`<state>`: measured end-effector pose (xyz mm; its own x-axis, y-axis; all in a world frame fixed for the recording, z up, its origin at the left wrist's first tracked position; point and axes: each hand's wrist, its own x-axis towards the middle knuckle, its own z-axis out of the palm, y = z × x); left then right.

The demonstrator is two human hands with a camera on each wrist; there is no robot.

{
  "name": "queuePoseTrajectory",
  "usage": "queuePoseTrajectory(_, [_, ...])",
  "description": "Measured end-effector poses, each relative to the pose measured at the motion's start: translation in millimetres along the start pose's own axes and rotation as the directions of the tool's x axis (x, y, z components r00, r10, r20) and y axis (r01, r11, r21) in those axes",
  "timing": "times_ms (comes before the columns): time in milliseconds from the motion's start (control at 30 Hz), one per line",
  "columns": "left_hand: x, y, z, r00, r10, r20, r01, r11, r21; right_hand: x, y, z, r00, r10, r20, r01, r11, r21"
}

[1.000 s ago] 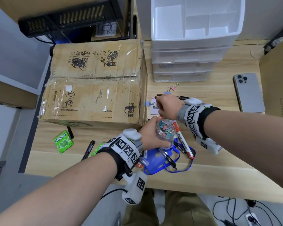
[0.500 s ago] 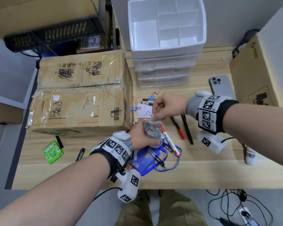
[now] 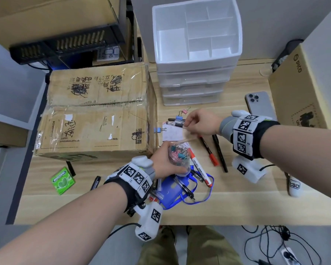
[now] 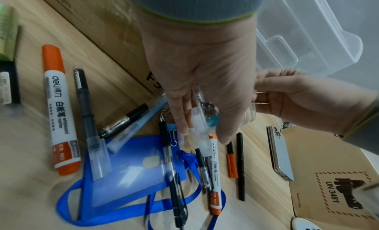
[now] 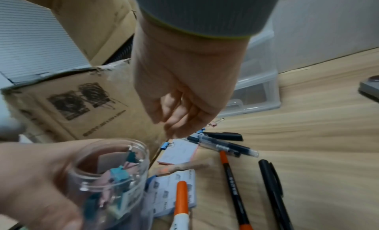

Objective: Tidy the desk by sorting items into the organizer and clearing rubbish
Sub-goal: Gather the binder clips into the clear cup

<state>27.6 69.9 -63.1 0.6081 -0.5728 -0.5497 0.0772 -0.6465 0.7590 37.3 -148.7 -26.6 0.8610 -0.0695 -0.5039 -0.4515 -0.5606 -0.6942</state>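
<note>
My left hand [image 3: 164, 161] grips a clear jar [image 3: 178, 157] of coloured binder clips, held just above the desk with its mouth up; the right wrist view shows the open jar [image 5: 110, 176] and the clips inside. My right hand [image 3: 197, 122] hovers above and behind the jar with its fingers curled. I cannot tell whether they hold anything. Loose clips lie beyond it: a pink clip [image 3: 185, 111], a blue clip [image 3: 179, 118] and another blue clip [image 3: 159, 129] beside a pink note pad [image 3: 172, 133]. The white organizer [image 3: 197, 60] stands at the back, top tray bare.
Pens and an orange-capped whiteboard marker [image 3: 199, 167] lie around a blue badge holder [image 3: 172, 192] with a lanyard. A big cardboard box [image 3: 96, 115] fills the left, another box [image 3: 298, 88] the right. A phone [image 3: 256, 104] and a green gum pack [image 3: 63, 181] lie on the desk.
My right hand went from the clips on the desk to the jar's mouth, and has now drawn up and back from it. The left hand kept the jar in place.
</note>
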Motion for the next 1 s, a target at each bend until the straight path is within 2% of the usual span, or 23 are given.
queuePoseTrajectory(100, [2,1,0,1.000,-0.006,-0.004,0.006,1.000,-0.003,20,16,-6,0.994,0.016,-0.111,-0.045,0.964,-0.263])
queuePoseTrajectory(367, [13,3,5,1.000,-0.020,-0.004,0.020,1.000,0.011,65,9,11,0.999,-0.013,-0.046,-0.015,0.831,-0.556])
queuePoseTrajectory(567, [16,0,9,1.000,-0.026,0.007,0.026,1.000,-0.005,78,6,23,0.997,-0.010,-0.076,-0.035,0.825,-0.564])
queuePoseTrajectory(1000, [15,1,9,1.000,-0.024,-0.001,0.024,1.000,0.010,82,14,23,0.998,-0.049,-0.040,0.019,0.834,-0.552])
